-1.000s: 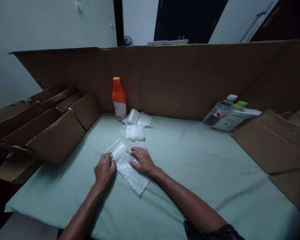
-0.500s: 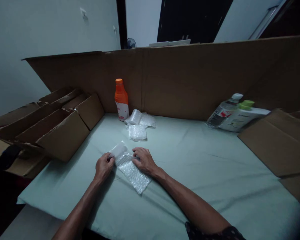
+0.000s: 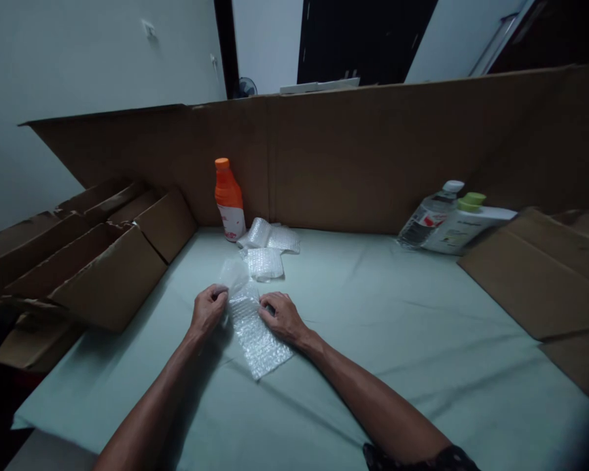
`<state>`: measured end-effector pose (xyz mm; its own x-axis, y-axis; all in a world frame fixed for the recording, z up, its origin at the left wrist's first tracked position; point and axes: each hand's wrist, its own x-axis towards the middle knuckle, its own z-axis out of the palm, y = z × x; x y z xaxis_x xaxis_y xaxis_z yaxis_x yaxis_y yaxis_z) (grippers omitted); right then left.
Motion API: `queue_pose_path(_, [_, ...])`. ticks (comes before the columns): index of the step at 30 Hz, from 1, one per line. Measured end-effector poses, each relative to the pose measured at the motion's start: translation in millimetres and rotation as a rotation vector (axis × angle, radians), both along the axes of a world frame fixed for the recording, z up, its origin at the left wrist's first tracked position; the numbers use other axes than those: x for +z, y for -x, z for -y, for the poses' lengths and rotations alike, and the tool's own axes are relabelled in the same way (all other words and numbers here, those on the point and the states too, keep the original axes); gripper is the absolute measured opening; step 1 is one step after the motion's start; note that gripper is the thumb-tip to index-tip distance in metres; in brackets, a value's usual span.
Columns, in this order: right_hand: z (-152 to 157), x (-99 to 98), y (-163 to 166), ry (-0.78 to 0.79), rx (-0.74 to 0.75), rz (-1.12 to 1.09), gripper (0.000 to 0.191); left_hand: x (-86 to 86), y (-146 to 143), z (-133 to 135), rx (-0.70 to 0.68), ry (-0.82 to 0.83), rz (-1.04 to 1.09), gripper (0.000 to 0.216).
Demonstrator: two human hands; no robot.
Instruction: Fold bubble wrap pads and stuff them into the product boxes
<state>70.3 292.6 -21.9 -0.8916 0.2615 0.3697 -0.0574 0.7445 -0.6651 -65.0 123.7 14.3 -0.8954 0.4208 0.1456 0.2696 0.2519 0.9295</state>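
Between my two hands a sheet of clear bubble wrap [image 3: 258,340] lies slanted on the pale green cloth, its upper end thin, smooth-looking and lifted. My left hand [image 3: 209,310] pinches its left edge near that upper end, thumb against fingers. On the opposite edge my right hand [image 3: 283,318] is closed, with curled fingers and thumb gripping the wrap; the fingertips are partly hidden. Just beyond lie several folded pieces of bubble wrap [image 3: 266,263], close to the raised end. An orange bottle [image 3: 230,199] with a white label stands upright behind them.
Open cardboard boxes [image 3: 108,278] line the left side. A tall cardboard panel [image 3: 343,157] closes off the back. To the right, a clear plastic bottle [image 3: 429,216] and a white bottle with a green cap [image 3: 464,229] lean beside another cardboard box [image 3: 535,275].
The upper end of the bubble wrap has risen and turned back, away from me. My left hand has moved slightly up with it; the right hand stays at its edge. The view has shifted a little.
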Motion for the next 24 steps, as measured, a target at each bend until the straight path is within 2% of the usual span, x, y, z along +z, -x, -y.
queue_pose_path(5, [-2.4, -0.3, 1.7, 0.005, -0.018, -0.002, 0.007, -0.8, 2.3, -8.1, 0.008, -0.026, 0.059, 0.029])
queue_pose_path(13, [-2.5, 0.7, 0.2, 0.007, 0.003, -0.013, 0.008, -22.7, -4.7, 5.1, 0.018, -0.053, 0.131, 0.027])
queue_pose_path(24, [-3.8, -0.4, 0.9, 0.109, -0.077, -0.023, 0.005, -24.1, -2.5, 10.4, 0.066, -0.139, 0.238, 0.025])
